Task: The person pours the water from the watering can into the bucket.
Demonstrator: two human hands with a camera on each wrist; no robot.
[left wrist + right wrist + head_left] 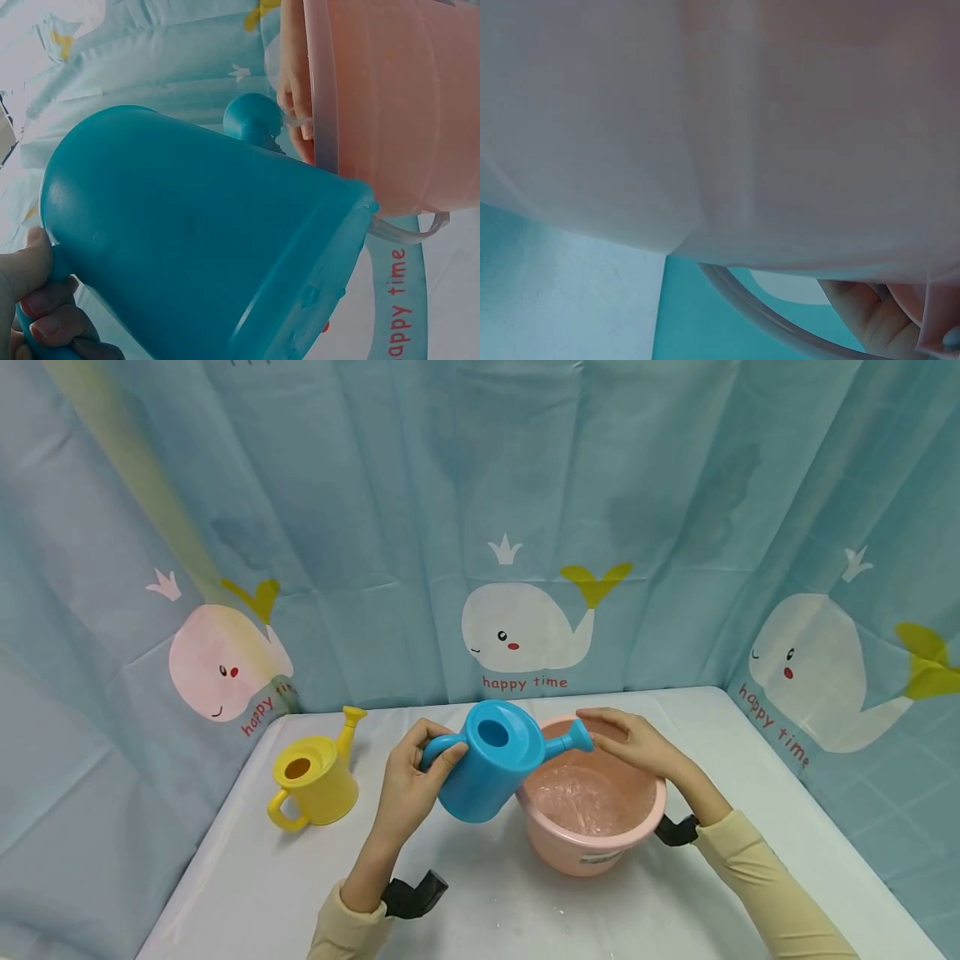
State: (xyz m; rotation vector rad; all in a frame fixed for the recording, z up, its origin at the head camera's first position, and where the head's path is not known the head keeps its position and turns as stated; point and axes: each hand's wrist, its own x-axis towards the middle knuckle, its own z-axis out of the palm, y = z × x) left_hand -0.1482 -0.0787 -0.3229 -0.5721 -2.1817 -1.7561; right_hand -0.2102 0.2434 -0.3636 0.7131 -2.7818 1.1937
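Note:
My left hand (416, 772) grips the handle of a blue watering can (480, 777), holding it up at the left side of a pink basin (547, 831). The can tilts right, its spout over the basin's rim. Rippled water (585, 797) lies in the basin. Drops cling to the can's bottom edge in the left wrist view. My right hand (633, 743) holds the basin's far right rim, thumb on the inner side and fingers over the outside, close to the spout's head. The basin's wall (727, 150) fills most of the right wrist view.
A yellow watering can (322, 789) stands upright on the white table (495, 914) at the left. Small water drops dot the table in front of the basin. A blue curtain (390, 527) with printed whales hangs behind and along both sides.

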